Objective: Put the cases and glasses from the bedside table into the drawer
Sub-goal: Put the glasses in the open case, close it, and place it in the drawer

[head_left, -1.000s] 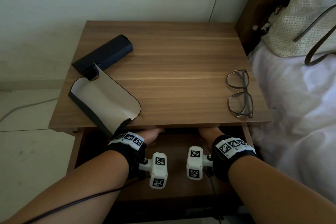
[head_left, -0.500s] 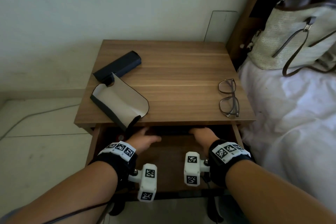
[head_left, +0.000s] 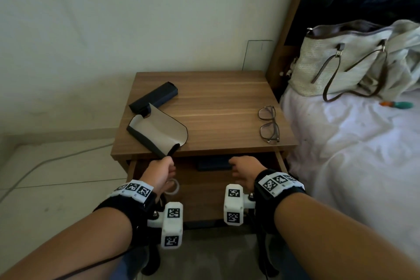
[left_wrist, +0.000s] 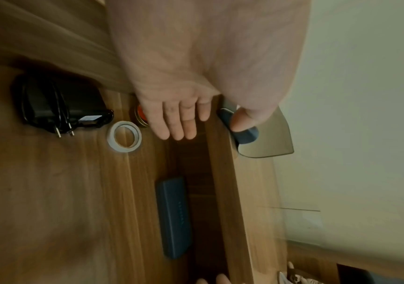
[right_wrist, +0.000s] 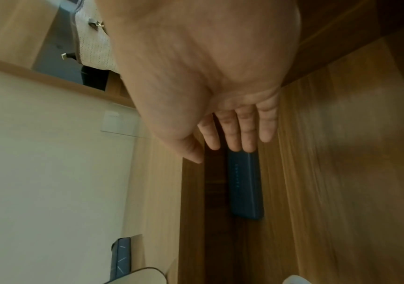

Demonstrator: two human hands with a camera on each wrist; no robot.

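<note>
On the bedside table (head_left: 218, 95) a closed dark case (head_left: 153, 98) lies at the back left. An open case (head_left: 156, 134) with cream lining sits in front of it, its dark tab (left_wrist: 244, 134) hanging over the front edge. The glasses (head_left: 269, 124) lie folded open on the right. Below, the drawer (head_left: 204, 191) is pulled out with a blue case (head_left: 213, 165) (right_wrist: 244, 184) at its back. My left hand (head_left: 160, 171) (left_wrist: 179, 123) reaches up at the table's front edge, thumb touching the tab, fingers straight. My right hand (head_left: 244, 169) (right_wrist: 232, 130) hovers over the drawer with straight fingers, holding nothing.
Inside the drawer lie a tape roll (left_wrist: 124, 136), a black charger with its cable (left_wrist: 57, 103) and a red-lidded tin (left_wrist: 140, 117). A bed with a white sheet (head_left: 352, 154) adjoins the table on the right, carrying a woven handbag (head_left: 341, 61). Tiled floor lies to the left.
Both hands have drawn back out from under the table top. The left hand has risen to the open case's tab. The view has pulled back and up.
</note>
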